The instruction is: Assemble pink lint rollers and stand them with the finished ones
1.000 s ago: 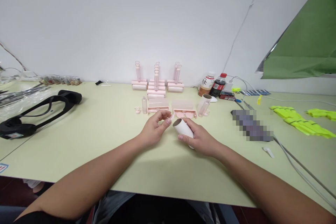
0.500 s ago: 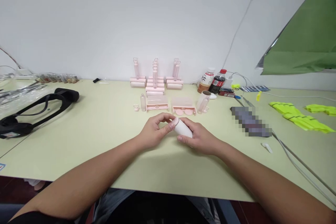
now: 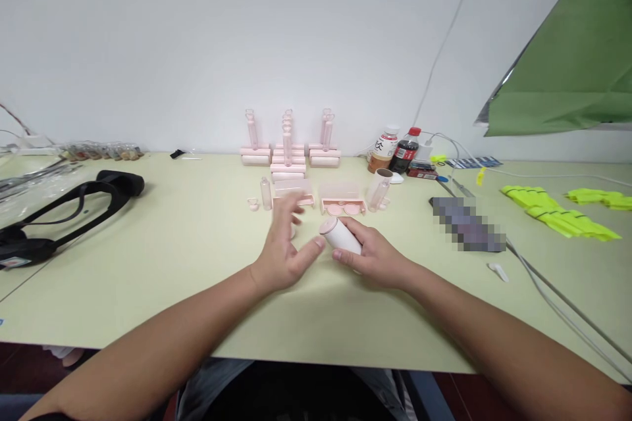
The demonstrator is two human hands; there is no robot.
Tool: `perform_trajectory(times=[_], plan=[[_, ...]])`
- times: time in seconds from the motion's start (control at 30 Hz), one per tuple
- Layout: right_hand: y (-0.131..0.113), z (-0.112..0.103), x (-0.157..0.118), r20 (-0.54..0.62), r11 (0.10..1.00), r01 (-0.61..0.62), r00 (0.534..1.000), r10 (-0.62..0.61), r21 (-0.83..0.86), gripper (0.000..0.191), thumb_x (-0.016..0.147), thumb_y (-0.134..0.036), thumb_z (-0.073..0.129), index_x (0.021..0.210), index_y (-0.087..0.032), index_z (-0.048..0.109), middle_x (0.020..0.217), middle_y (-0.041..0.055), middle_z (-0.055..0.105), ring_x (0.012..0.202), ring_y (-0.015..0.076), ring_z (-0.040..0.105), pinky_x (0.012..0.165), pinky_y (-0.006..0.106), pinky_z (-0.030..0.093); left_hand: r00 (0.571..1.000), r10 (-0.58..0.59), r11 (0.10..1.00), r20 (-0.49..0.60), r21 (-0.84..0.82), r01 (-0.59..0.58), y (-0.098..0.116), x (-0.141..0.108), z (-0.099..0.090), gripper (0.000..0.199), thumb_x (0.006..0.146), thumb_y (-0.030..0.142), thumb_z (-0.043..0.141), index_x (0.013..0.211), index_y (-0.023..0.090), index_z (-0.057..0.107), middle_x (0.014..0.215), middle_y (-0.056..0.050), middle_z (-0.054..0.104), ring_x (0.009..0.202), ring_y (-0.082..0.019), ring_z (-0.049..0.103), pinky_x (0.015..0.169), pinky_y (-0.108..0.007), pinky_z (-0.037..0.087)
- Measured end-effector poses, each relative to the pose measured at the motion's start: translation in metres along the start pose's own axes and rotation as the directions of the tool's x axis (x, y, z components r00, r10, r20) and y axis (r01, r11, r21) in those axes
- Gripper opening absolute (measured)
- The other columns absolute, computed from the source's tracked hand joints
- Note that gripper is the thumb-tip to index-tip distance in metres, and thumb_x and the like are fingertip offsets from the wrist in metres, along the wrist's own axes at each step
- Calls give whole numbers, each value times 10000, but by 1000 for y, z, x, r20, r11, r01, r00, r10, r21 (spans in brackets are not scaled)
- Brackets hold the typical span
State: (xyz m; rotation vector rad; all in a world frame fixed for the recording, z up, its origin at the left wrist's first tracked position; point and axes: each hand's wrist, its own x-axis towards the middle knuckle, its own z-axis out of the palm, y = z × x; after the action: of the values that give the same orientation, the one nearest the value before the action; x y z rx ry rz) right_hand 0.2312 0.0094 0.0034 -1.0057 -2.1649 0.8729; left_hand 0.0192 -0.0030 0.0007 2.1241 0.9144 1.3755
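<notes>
Across the lower half of the view, a pale green flat tabletop [image 3: 222,210], with stacked pink rectangular boxes [image 3: 288,171] at eleven o'clock from centre. Left hand [image 3: 280,260] at nine o'clock, fingers spread apart; right hand [image 3: 382,262] clamped round the lower body of a white cylindrical tube [image 3: 346,240], apparently cardboard, tilted, its round pink end cap [image 3: 328,225] towards ten o'clock. Handling, judged: light, stiff, smooth, liable to dent; best held mid-body, without squeezing.
</notes>
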Motion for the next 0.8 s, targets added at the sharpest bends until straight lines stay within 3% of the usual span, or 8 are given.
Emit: perform_trajectory(times=[0.1, 0.13, 0.2, 0.3, 0.4, 0.57, 0.67, 0.8], plan=[[2, 1, 1, -39, 999, 2, 999, 0, 55, 493, 855, -477, 596, 1266, -217, 514, 1056, 61, 640, 896, 237, 585, 763, 332, 449, 954, 1, 998, 300, 55, -19, 9, 4, -6, 600, 815, 278, 592, 1376, 283, 380, 1340, -96, 454, 964, -192, 546, 706, -295, 502], [3, 1, 1, -59, 997, -14, 998, 18, 74, 489, 852, -481, 596, 1256, -215, 517, 1031, 60, 640, 873, 234, 589, 747, 333, 456, 954, -32, 995, 299, 99, 3, 9, 6, -9, 609, 812, 257, 575, 1384, 277, 369, 1324, -94, 466, 937, -186, 551, 668, -283, 498], [3, 1, 1, -97, 987, -71, 992, 86, 143, 508, 852, -491, 589, 1267, -216, 492, 974, 58, 629, 780, 214, 596, 677, 328, 471, 970, -156, 959, 186, 263, 103, 4, 11, -17, 606, 812, 220, 521, 1394, 255, 355, 1278, -91, 495, 877, -178, 562, 660, -294, 495], [1, -1, 1, -123, 937, -154, 972, 200, 313, 620, 864, -486, 561, 1395, -263, 331, 935, 44, 595, 648, 180, 595, 564, 314, 484, 926, -369, 787, 82, 557, 264, -11, 18, -27, 527, 833, 253, 476, 1356, 219, 426, 1254, -99, 511, 875, -204, 594, 734, -344, 491], [-1, -2, 1, -141, 894, -159, 961, 237, 418, 697, 853, -451, 566, 1439, -309, 217, 971, 40, 574, 653, 177, 617, 552, 317, 502, 841, -520, 652, 151, 706, 277, -27, 20, -30, 477, 841, 392, 503, 1274, 194, 515, 1239, -126, 518, 1015, -280, 590, 761, -365, 485], [-1, -1, 3, -179, 886, -163, 948, 262, 434, 543, 807, -415, 606, 1273, -266, 369, 876, 11, 582, 670, 176, 598, 553, 299, 488, 742, -629, 608, 233, 742, 283, -34, 20, -28, 308, 866, 395, 478, 1011, 169, 627, 1070, -129, 587, 878, -270, 630, 718, -362, 474], [0, -1, 5, -251, 902, -191, 919, 302, 387, 387, 798, -408, 611, 1110, -243, 452, 750, -24, 570, 610, 144, 526, 514, 254, 435, 771, -603, 642, 203, 698, 318, -33, 19, -28, 300, 869, 351, 475, 1055, 164, 617, 1089, -130, 588, 881, -265, 629, 733, -365, 475], [0, -3, 7, -343, 882, -199, 867, 361, 426, 338, 757, -418, 650, 965, -232, 458, 683, -55, 526, 533, 111, 480, 448, 222, 391, 851, -492, 821, 184, 423, 383, -31, 18, -25, 310, 850, 390, 520, 1072, 194, 611, 1032, -80, 609, 856, -214, 609, 747, -337, 489]])
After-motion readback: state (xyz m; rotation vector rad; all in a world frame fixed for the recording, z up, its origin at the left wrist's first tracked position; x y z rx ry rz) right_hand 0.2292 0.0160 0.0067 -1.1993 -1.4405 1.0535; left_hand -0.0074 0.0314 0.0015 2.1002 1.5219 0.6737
